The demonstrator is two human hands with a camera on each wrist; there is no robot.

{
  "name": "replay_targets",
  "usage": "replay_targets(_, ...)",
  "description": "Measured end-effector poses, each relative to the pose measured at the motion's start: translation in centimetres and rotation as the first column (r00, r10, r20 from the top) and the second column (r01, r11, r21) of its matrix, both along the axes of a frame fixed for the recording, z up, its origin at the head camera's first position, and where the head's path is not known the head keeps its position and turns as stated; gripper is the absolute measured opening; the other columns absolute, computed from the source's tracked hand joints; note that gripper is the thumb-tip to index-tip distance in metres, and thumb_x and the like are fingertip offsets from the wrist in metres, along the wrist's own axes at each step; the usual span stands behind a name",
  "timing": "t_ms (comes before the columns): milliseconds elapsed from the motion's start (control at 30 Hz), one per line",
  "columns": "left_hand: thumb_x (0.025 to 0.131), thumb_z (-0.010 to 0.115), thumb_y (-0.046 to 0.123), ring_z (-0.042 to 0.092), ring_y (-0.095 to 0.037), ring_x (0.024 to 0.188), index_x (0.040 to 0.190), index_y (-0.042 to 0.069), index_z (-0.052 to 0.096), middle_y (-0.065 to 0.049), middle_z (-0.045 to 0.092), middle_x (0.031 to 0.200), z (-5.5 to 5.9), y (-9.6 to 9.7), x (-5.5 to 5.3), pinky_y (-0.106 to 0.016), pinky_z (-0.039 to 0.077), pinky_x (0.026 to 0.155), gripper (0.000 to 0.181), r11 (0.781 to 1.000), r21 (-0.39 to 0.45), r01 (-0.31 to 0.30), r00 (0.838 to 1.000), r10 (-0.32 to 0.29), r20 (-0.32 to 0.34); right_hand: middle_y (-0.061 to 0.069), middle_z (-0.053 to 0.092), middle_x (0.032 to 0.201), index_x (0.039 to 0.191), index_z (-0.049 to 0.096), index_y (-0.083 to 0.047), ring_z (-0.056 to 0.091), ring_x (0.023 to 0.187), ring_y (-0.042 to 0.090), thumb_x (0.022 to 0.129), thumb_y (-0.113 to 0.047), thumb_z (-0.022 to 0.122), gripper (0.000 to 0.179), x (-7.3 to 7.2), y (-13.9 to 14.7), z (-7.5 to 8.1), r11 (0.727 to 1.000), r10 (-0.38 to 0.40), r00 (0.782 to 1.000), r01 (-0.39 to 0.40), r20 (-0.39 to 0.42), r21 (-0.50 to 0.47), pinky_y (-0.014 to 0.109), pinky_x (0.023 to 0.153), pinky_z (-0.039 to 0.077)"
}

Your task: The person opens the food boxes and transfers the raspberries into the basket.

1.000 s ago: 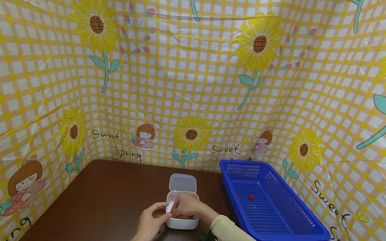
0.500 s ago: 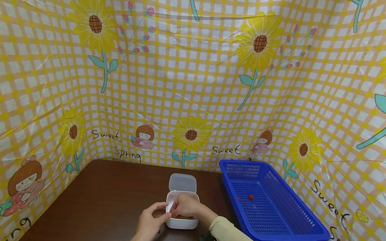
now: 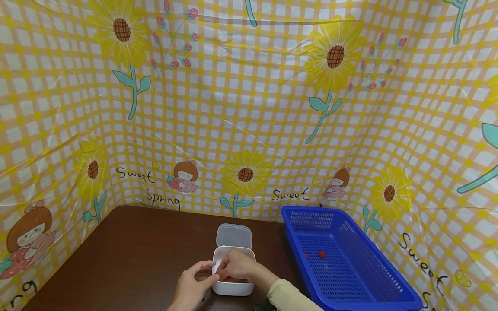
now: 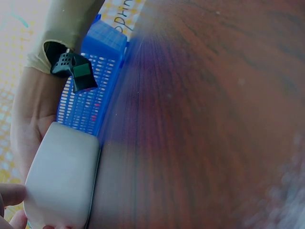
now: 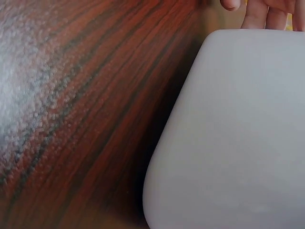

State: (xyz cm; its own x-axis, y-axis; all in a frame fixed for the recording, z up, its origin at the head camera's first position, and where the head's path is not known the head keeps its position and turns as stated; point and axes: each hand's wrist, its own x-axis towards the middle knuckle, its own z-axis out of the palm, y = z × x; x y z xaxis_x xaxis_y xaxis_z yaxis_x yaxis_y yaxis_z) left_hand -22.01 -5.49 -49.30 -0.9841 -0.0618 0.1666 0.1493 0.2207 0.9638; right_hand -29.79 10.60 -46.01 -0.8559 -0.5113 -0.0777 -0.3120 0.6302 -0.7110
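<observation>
A white plastic box [image 3: 233,289] stands on the table with its lid [image 3: 234,236] folded back behind it. My left hand [image 3: 190,287] holds the box at its left side, with thumb and forefinger at the rim. The right hand [image 3: 239,264] reaches down inside, fingers curled and their tips near the left inner corner. Small red pieces [image 3: 228,278] show below these fingers; I cannot tell whether one is pinched. In the right wrist view the box's wall [image 5: 228,133] hides the right hand's fingers, and left-hand fingers [image 5: 256,14] show beyond its top edge.
A blue perforated basket [image 3: 342,276] stands to the right on the brown table [image 3: 155,250], with a small red piece [image 3: 321,254] inside. A dark green device [image 4: 81,74] hangs at the right sleeve. Yellow checked cloth [image 3: 249,108] surrounds the table.
The right hand's fingertips have shifted slightly left inside the box, and a red piece at the box's right side is now out of sight. The left hand stays where it was.
</observation>
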Motion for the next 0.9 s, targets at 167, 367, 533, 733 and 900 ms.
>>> replay_targets(167,0.083,0.082,0.021,0.070,-0.015,0.084,0.117,0.008,0.071,-0.013,0.073,0.107,-0.26,0.09,-0.01,-0.024,0.052,0.066,0.037,1.000,0.000,0.000,1.000,0.000,-0.010,-0.006,0.061,0.061,0.074,0.076,-0.004,0.044,0.057,0.005,0.076,-0.001,0.079,0.005,-0.02,0.05,-0.22,1.000,-0.009,1.000,0.009,0.011,-0.011,0.019,0.050,0.030)
replay_targets(367,0.083,0.082,0.020,0.070,-0.016,0.084,0.117,0.007,0.071,-0.014,0.073,0.108,-0.13,0.16,0.11,-0.025,0.052,0.066,0.038,1.000,0.003,-0.001,1.000,0.001,-0.011,-0.008,0.058,0.060,0.074,0.077,-0.005,0.042,0.056,0.005,0.077,0.000,0.077,0.005,0.01,0.08,-0.23,1.000,0.000,1.000,0.000,0.010,-0.009,0.019,0.049,0.028)
replay_targets(533,0.083,0.082,0.021,0.070,-0.017,0.084,0.117,0.007,0.071,-0.015,0.073,0.109,-0.13,0.20,0.13,-0.025,0.052,0.067,0.038,1.000,0.000,0.001,1.000,-0.001,-0.011,-0.006,0.058,0.060,0.075,0.076,-0.003,0.043,0.056,0.006,0.078,0.001,0.075,0.005,-0.03,0.13,-0.25,1.000,0.006,1.000,-0.005,0.023,-0.025,0.019,0.049,0.028)
replay_targets(733,0.084,0.081,0.019,0.070,-0.018,0.084,0.117,0.005,0.070,-0.018,0.072,0.109,-0.21,0.19,0.14,-0.024,0.052,0.066,0.038,1.000,-0.003,0.011,1.000,-0.011,-0.017,-0.004,0.060,0.061,0.075,0.076,-0.001,0.044,0.057,0.006,0.079,0.001,0.075,0.004,-0.05,0.22,-0.12,0.999,0.025,1.000,-0.024,0.014,-0.035,0.019,0.050,0.028)
replay_targets(900,0.084,0.081,0.018,0.070,-0.019,0.084,0.117,0.004,0.070,-0.018,0.072,0.108,-0.14,0.17,0.12,-0.024,0.052,0.066,0.037,1.000,-0.003,0.009,1.000,-0.009,-0.018,0.002,0.064,0.063,0.073,0.076,-0.001,0.046,0.058,0.006,0.080,0.000,0.075,0.006,-0.13,0.21,0.13,0.998,0.035,0.999,-0.034,0.021,-0.043,0.018,0.050,0.031)
